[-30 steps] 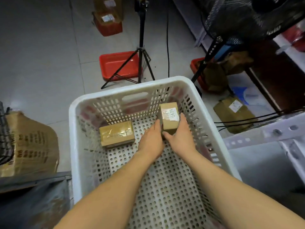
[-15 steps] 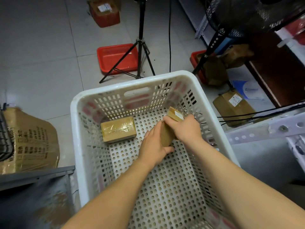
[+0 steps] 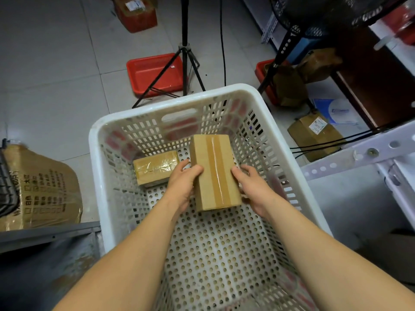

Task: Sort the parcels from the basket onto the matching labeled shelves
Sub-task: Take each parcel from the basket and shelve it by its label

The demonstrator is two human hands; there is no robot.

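Note:
A white perforated basket (image 3: 96,167) fills the middle of the view. Above its floor I hold a long brown cardboard parcel (image 3: 213,171), its taped side facing up. My left hand (image 3: 183,180) grips the parcel's left edge, thumb on top. My right hand (image 3: 252,185) grips its right edge, fingers curled under it. A second, smaller parcel (image 3: 155,169) wrapped in clear tape lies on the basket floor at the back left, just beyond my left hand.
A black tripod (image 3: 184,59) stands just beyond the basket over a red tray (image 3: 155,72). A labelled brown parcel (image 3: 314,133) lies on the floor at right, near a fan stand (image 3: 283,46) and white shelf rail (image 3: 359,151). A large flattened carton (image 3: 40,187) lies at left.
The parcel has been turned over in my hands: its label faced up, now the taped side shows. It sits higher and lies flat between both hands.

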